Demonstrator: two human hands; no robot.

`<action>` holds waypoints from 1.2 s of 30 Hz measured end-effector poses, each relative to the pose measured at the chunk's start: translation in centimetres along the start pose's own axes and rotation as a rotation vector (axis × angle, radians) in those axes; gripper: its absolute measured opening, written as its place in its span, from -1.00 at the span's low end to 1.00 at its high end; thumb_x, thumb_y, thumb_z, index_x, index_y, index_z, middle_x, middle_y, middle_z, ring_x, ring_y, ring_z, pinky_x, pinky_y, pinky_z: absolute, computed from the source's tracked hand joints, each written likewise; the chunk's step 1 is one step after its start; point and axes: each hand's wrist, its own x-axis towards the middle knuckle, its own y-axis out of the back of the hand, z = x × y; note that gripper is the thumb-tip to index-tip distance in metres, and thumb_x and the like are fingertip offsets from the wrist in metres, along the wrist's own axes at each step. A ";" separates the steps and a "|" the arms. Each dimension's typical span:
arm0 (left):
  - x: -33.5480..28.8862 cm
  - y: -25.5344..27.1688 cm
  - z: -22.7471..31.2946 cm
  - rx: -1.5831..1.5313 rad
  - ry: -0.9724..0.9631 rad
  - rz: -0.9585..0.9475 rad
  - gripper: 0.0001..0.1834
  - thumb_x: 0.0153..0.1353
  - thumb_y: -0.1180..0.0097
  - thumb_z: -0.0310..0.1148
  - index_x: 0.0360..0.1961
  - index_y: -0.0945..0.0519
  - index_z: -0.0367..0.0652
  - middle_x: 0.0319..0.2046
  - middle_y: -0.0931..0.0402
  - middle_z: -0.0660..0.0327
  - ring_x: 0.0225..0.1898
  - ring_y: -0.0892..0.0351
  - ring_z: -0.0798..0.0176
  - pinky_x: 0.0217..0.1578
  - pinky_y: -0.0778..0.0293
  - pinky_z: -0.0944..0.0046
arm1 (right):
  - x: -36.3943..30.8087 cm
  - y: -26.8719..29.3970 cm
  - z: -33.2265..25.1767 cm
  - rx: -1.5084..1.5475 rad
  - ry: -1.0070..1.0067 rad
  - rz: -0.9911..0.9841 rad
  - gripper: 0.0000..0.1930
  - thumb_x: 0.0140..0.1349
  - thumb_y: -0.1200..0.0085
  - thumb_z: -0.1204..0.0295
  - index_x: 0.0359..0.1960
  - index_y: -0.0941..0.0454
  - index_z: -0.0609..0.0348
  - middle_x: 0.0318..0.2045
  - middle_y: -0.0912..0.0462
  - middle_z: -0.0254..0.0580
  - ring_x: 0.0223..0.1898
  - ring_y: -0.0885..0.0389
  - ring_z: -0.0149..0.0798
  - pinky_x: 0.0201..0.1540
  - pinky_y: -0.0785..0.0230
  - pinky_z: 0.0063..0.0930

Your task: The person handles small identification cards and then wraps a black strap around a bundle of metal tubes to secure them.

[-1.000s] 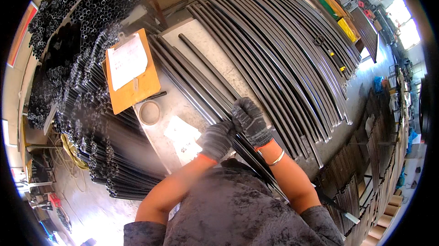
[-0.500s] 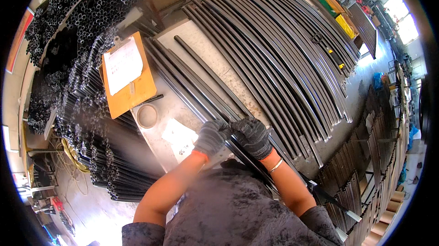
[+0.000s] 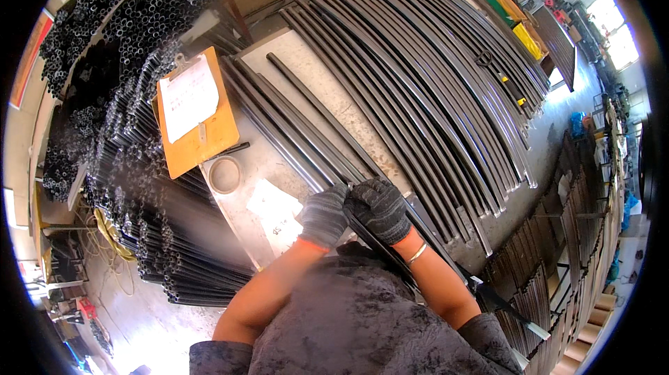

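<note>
My left hand (image 3: 325, 215), in a grey-striped knit glove, is curled over the near part of several long dark metal tubes (image 3: 289, 148). Close against it, my right hand (image 3: 380, 209) is closed too, in a matching glove. What lies between the fingers of either hand is hidden. The tubes run from the far left of the table toward my body and pass beneath the hands. A single tube (image 3: 306, 100) lies to their right. Left of my left hand are white paper slips (image 3: 274, 205) with handwriting.
A clipboard (image 3: 198, 145) with a paper sheet and a shallow round dish (image 3: 224, 175) sit at the left. Bundled tubes (image 3: 167, 235) stand beyond. Many tubes (image 3: 411, 82) lie in a row at right, with a yellow-black tool (image 3: 512, 87) on them. Racked metal strips (image 3: 529, 263) fill the lower right.
My left hand has turned more upright and shifted slightly right, toward my right hand. The left forearm has moved inward with it. My right hand has moved only a little.
</note>
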 end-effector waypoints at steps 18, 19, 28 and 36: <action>1.3 0.6 -1.6 -0.552 0.248 -0.224 -0.81 0.04 -0.18 -0.45 -0.28 -0.61 -0.27 -0.49 -0.61 0.09 -0.51 -0.55 0.21 -0.42 -0.47 0.25 | -1.2 -1.4 1.6 0.055 -0.121 0.115 -0.79 -0.10 -0.18 0.54 -0.37 -0.47 0.18 -0.40 -0.55 -0.04 -0.37 -0.52 0.05 -0.26 -0.40 -0.18; 1.5 -0.2 -2.6 -0.638 0.270 -0.244 -0.86 0.06 -0.20 -0.44 -0.35 -0.62 -0.26 -0.57 -0.55 0.24 -0.59 -0.44 0.39 -0.55 -0.39 0.35 | -1.2 -1.3 1.7 0.085 -0.137 0.112 -0.78 -0.10 -0.19 0.54 -0.36 -0.48 0.18 -0.40 -0.55 -0.04 -0.36 -0.52 0.05 -0.24 -0.40 -0.18; 2.1 0.8 -2.6 -1.071 0.609 -0.383 -0.90 0.07 -0.24 -0.37 -0.48 -0.60 -0.14 -0.66 -0.42 0.38 -0.69 -0.30 0.49 -0.71 -0.18 0.46 | -0.9 0.2 -0.5 0.040 -0.145 0.111 -0.81 -0.14 -0.23 0.51 -0.42 -0.54 0.17 -0.38 -0.53 0.01 -0.31 -0.50 0.07 -0.18 -0.36 -0.14; 1.6 0.0 -2.7 -0.740 0.344 -0.186 -0.87 0.03 -0.18 -0.41 -0.55 -0.60 -0.24 -0.66 -0.50 0.30 -0.62 -0.40 0.45 -0.59 -0.34 0.38 | 0.3 -0.2 -1.2 -0.111 0.015 0.119 -0.87 -0.18 -0.17 0.60 -0.54 -0.48 0.22 -0.51 -0.47 -0.05 -0.43 -0.47 0.01 -0.37 -0.34 -0.23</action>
